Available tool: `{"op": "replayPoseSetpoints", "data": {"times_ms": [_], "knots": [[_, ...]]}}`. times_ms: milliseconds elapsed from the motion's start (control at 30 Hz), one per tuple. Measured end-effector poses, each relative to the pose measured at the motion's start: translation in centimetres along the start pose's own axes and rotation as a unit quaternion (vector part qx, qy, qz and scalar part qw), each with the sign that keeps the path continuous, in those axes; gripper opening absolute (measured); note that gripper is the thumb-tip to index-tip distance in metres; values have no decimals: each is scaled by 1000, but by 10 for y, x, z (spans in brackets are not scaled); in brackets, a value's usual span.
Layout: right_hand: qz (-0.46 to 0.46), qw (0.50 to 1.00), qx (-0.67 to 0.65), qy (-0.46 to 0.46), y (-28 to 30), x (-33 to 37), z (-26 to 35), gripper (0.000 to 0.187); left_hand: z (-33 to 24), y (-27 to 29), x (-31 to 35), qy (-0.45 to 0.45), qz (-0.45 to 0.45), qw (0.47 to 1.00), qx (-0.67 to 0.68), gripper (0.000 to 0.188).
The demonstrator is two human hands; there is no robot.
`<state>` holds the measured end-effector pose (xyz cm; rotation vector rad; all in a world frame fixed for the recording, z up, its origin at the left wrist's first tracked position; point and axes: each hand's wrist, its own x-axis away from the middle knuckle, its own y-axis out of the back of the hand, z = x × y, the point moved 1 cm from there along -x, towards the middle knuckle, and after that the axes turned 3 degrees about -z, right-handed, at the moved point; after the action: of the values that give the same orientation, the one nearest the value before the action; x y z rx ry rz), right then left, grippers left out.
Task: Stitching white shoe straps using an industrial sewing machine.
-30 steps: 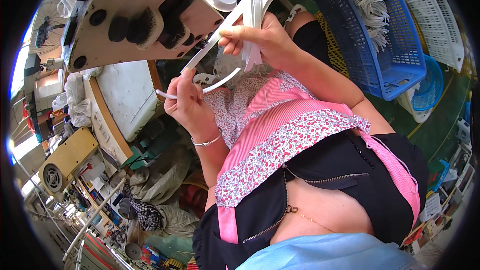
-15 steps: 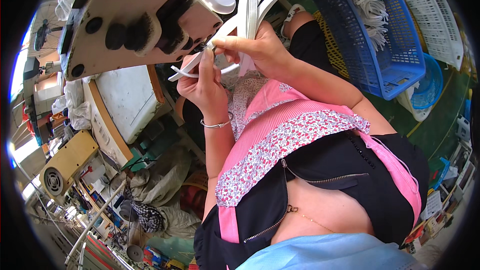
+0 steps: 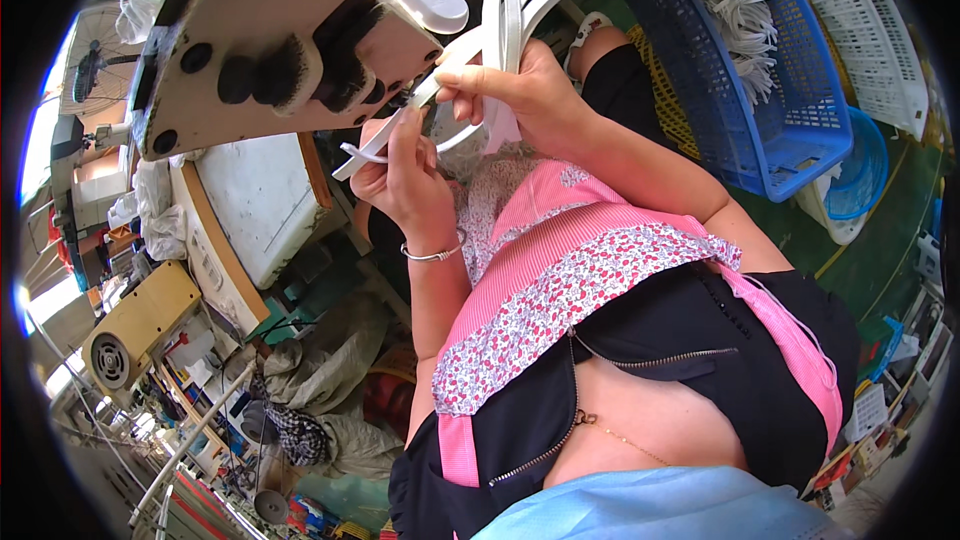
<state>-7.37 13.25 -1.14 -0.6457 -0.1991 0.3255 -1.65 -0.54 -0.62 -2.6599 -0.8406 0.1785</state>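
Observation:
Several long white straps (image 3: 501, 15) loop up out of my right hand (image 3: 535, 98), which is closed around them with the thumb and forefinger pinched at the left. My left hand (image 3: 408, 180), lower and to the left, pinches one flat strap (image 3: 385, 130) whose ends stick out past the fingers. That strap runs up toward the right hand, close beside the off-white machine body (image 3: 225, 105). A pale pink piece (image 3: 503, 127) hangs below the right palm. Whatever lies right between the fingertips is too small to make out.
A white oblong device with two buttons (image 3: 425, 0) sits by the machine. At the right stands a blue basket (image 3: 800, 130) with bundles of white straps (image 3: 735, 5), beside a white basket (image 3: 870, 40). A worn white tabletop (image 3: 255, 205) lies at the left.
My thumbs and fingertips have moved slightly apart, the left hand a little down and left. More of the flat strap shows between them. The loops above the right hand have shifted slightly.

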Motion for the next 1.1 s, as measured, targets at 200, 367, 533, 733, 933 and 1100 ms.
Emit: {"op": "replayPoseSetpoints", "data": {"times_ms": [200, 367, 533, 733, 933, 1100], "knots": [[23, 1000, 2, -19, -6, 0, 1, 18, -9, 6, 3, 32, -10, 999, -5, 10], [21, 1000, -1, -18, -7, 1, 0, 18, -10, 20, -1, 5, -6, 1000, -25, 11], [5, 1000, 3, -17, -3, 2, 2, 17, -17, 28, -2, 19, -31, 999, 15, 10], [8, 999, 14, 42, 7, -4, 5, 18, -18, 46, -2, 18, -70, 996, 53, 15], [29, 999, 0, 44, 3, -3, 0, 14, -16, 68, -1, -10, -79, 996, 30, 30], [15, 999, 28, 26, -4, 3, -3, 16, -23, 71, 2, -29, -69, 995, 72, 31]]}}
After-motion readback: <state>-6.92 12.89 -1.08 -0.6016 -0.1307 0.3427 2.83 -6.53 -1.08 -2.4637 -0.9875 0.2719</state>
